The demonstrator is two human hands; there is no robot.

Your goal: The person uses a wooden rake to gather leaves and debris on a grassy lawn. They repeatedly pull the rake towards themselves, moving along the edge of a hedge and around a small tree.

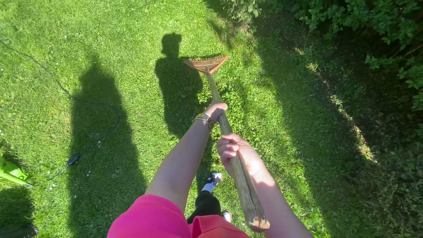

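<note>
Both hands, left [215, 110] ahead of right [235, 152], grip the wooden rake [220, 119] over grass [132, 66].

Wooden rake handle [240, 176] gripped by both: left hand [214, 110] higher up the shaft, right hand [235, 152] nearer its butt end. Fan-shaped rake head [206, 64] resting on lawn [286, 110]. Black cable [88, 145] well left of handle.
</note>
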